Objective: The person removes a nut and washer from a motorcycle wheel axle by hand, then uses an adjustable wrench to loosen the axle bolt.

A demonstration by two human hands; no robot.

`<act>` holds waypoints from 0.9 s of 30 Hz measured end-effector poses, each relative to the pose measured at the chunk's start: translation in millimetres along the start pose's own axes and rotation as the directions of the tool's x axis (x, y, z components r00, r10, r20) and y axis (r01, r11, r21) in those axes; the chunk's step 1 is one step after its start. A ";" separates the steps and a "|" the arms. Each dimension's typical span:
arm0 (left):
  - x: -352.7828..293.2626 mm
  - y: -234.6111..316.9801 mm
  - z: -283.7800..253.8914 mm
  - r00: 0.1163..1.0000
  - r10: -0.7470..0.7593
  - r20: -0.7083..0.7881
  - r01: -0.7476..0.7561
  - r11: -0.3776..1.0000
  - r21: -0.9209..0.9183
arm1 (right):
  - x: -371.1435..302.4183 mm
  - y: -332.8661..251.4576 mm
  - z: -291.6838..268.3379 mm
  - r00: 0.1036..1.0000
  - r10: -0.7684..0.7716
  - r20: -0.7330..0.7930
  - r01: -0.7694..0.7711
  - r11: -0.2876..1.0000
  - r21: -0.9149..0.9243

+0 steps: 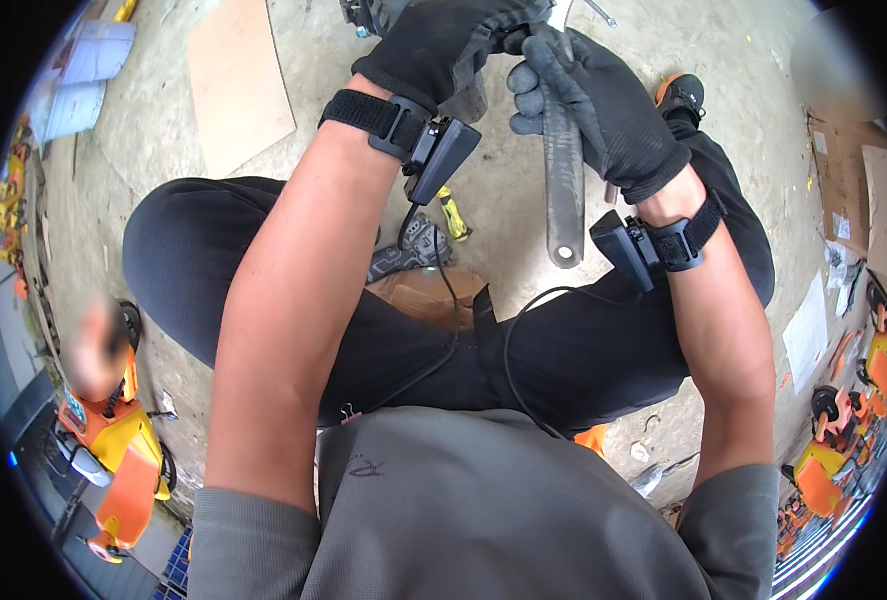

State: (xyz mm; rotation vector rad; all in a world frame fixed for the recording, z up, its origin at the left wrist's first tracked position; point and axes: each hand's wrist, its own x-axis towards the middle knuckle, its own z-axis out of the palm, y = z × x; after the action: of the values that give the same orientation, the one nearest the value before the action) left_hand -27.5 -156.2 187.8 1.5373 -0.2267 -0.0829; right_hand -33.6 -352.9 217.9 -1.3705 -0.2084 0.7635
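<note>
My left hand (454, 45), in a black glove, is at the top of the view with its fingers curled. What it grips is mostly hidden; a dark grey block-like part (467, 103) shows below it. Close by on the right, my right hand (614, 115), also gloved, is closed round a long grey metal wrench (565, 190). The wrench's flat handle points down toward me and has a hole at its rounded end. Its upper end is covered by my fingers. A thin metal rod (600, 13) sticks out beyond my hands.
Between my legs lie a yellow-and-black tool (454, 214), a grey-black patterned object (409, 252) and brown cardboard (429, 297). A board (241, 85) lies on the floor at left. Orange-yellow ride-on toys (129, 470) stand left and right. Cables (449, 330) run from my wrist devices.
</note>
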 end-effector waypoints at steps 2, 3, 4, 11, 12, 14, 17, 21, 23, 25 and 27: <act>-0.2 -3.8 -5.0 0.969 0.222 0.110 -0.243 0.939 0.244 | -2.2 3.1 -3.3 1.000 0.015 -0.024 -0.015 1.000 0.014; -0.9 -6.6 -4.5 0.996 0.070 0.048 -0.073 0.996 0.056 | 1.0 7.5 -7.0 1.000 0.001 0.027 -0.002 0.999 0.050; -0.3 0.2 2.4 1.000 0.007 0.014 -0.006 0.996 -0.090 | 0.4 8.8 -5.8 1.000 0.001 0.011 -0.001 0.999 0.051; 3.1 -0.8 1.7 0.973 0.230 0.006 -0.230 0.970 0.074 | 0.8 10.1 -1.0 1.000 -0.021 -0.010 0.021 1.000 -0.009; 2.1 5.4 9.8 0.993 -0.117 -0.002 0.111 0.947 -0.303 | 0.6 10.8 -2.3 1.000 -0.023 -0.017 0.023 1.000 -0.009; 0.6 3.6 5.3 0.983 0.181 0.024 -0.178 0.920 0.349 | -1.1 2.6 2.2 0.999 0.045 0.003 -0.045 0.984 0.174; 4.2 -0.9 -2.7 0.875 0.450 0.178 -0.447 0.612 0.652 | 2.8 1.6 -1.7 0.999 0.031 0.032 -0.036 0.981 0.189; 7.1 11.7 -4.2 0.725 0.596 0.346 -0.623 0.353 0.698 | 5.9 2.0 -2.6 0.999 0.014 0.034 -0.021 0.975 0.221; 2.4 5.8 -7.6 0.774 0.561 0.294 -0.575 0.428 0.697 | 5.3 -0.1 4.1 1.000 0.027 0.009 -0.028 0.988 0.150; -1.0 5.2 -7.7 0.797 0.533 0.285 -0.554 0.457 0.695 | 5.3 1.9 5.9 1.000 0.030 0.006 -0.030 0.990 0.141; -2.1 9.5 -2.1 0.795 0.515 0.322 -0.568 0.443 0.694 | 4.3 7.1 2.4 0.999 0.022 0.023 -0.026 0.980 0.195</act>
State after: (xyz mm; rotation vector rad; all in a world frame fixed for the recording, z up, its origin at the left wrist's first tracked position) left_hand -30.0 -153.5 197.0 2.2441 -0.9086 0.5688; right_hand -34.3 -348.3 210.7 -1.1813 -0.1299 0.7977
